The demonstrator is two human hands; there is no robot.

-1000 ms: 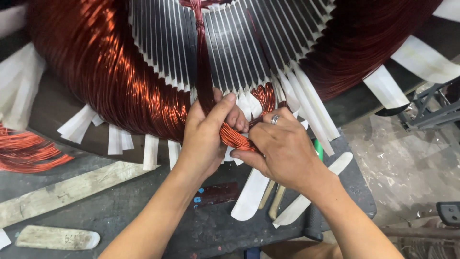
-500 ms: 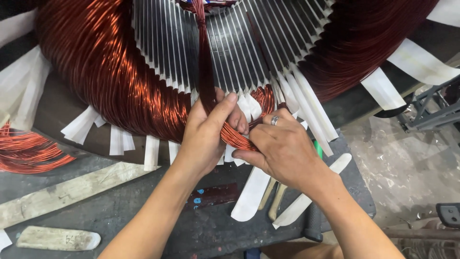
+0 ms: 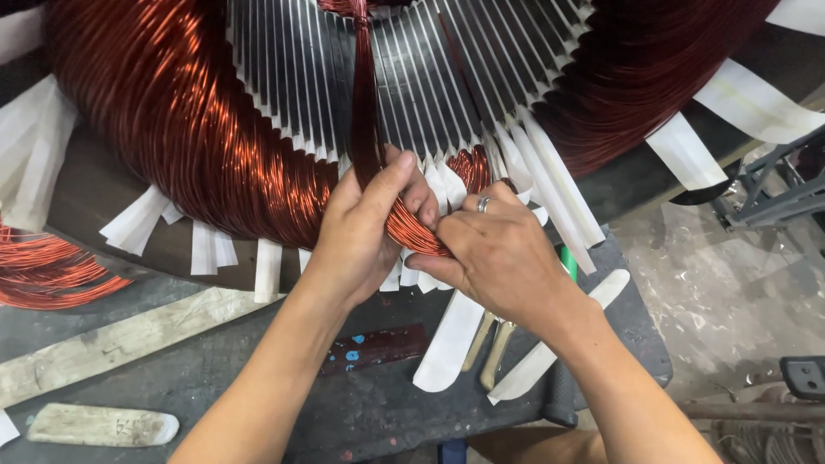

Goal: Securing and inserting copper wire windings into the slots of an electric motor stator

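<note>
A big motor stator lies before me, its grey slotted steel core (image 3: 430,77) ringed by thick copper wire windings (image 3: 189,129). One copper wire bundle (image 3: 365,112) runs down a slot and curves out at the core's near edge. My left hand (image 3: 361,232) grips that bundle from the left, thumb along it. My right hand (image 3: 494,253), a ring on one finger, pinches the same bundle's bend from the right. White insulating paper strips (image 3: 550,185) stick out of the slots around both hands.
The stator rests on a dark metal table (image 3: 361,404). A tool with pale handles (image 3: 490,348) lies under my right wrist. A flat wooden stick (image 3: 103,425) and a long pale strip (image 3: 120,344) lie at the left. A loose copper coil (image 3: 43,271) sits far left.
Both hands stay on the bundle; the left thumb has shifted slightly along the wire. The view has barely moved.
</note>
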